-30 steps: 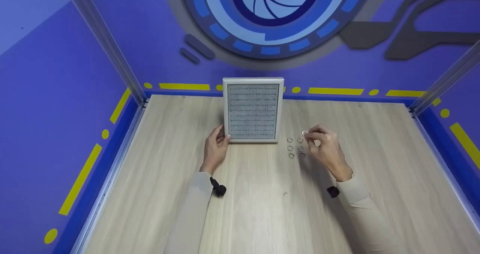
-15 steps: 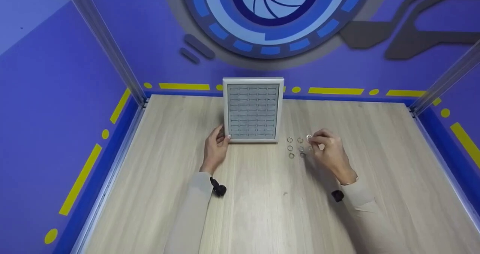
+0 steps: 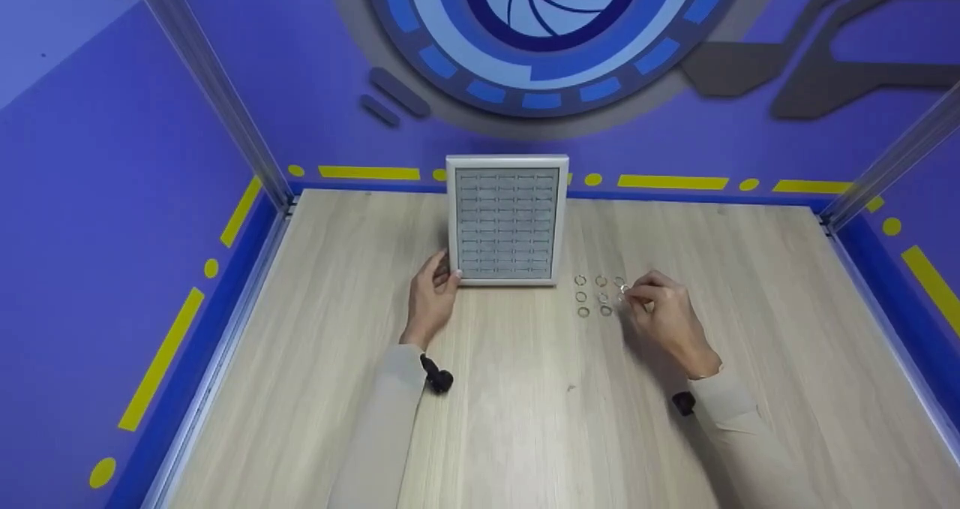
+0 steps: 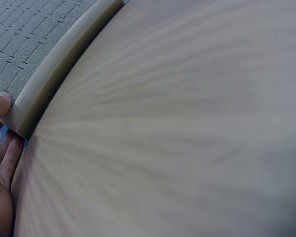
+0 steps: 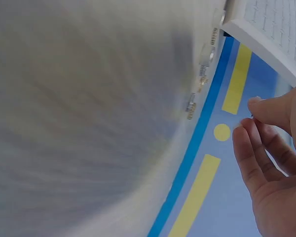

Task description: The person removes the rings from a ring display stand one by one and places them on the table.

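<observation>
A white-framed ring display board with a grey slotted face stands tilted up on the table. My left hand grips its lower left corner, thumb on the front and fingers behind; the left wrist view shows this thumb on the frame edge. My right hand pinches a small silvery ring between thumb and fingertips, just over the rings on the table. Several rings lie there in short columns right of the board. In the right wrist view the pinched ring is mostly hidden by the fingers.
The light wood table has a blue wall with yellow marks behind it. Metal posts rise at the back corners. A small mark shows on the tabletop.
My right hand has moved right and toward me with the pinched ring, uncovering a ring at the back of the right column. The left hand and the board have stayed put.
</observation>
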`<state>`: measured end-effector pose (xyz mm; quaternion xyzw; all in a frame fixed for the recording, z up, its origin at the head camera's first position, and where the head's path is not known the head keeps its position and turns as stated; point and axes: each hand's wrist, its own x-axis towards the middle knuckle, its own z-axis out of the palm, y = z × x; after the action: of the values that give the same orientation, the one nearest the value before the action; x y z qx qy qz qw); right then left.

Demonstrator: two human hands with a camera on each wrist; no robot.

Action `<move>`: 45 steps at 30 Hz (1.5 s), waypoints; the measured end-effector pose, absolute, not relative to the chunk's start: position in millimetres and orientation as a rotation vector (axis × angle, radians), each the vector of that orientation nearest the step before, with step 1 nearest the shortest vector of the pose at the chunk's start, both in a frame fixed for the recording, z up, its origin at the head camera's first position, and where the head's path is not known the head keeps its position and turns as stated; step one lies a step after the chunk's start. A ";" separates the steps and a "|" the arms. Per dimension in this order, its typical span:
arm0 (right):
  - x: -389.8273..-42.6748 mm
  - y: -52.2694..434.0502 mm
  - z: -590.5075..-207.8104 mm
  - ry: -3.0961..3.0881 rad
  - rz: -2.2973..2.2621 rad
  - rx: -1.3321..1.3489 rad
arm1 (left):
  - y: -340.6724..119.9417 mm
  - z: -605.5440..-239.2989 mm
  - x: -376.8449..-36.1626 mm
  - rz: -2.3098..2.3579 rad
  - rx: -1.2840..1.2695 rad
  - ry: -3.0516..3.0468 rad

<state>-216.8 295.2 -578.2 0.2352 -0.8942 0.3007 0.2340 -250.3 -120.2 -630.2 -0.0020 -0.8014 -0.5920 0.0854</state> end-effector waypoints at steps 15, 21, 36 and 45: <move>-211.7 298.0 -586.5 -2.608 0.808 0.597 | -121.6 -630.8 -248.9 -1.793 -0.024 -2.364; -210.9 298.9 -586.7 -2.690 0.778 0.574 | -120.9 -629.9 -249.6 -1.769 -0.024 -2.376; -212.7 299.3 -589.3 -2.801 0.729 0.547 | -120.5 -628.6 -249.6 -1.787 -0.029 -2.366; -214.1 298.9 -591.4 -2.823 0.741 0.541 | -121.4 -630.9 -250.3 -1.774 -0.040 -2.374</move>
<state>-214.1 298.9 -591.4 0.1816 -0.9474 0.2489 0.0866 -250.3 -121.4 -630.9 -0.0136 -0.7979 -0.5961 0.0889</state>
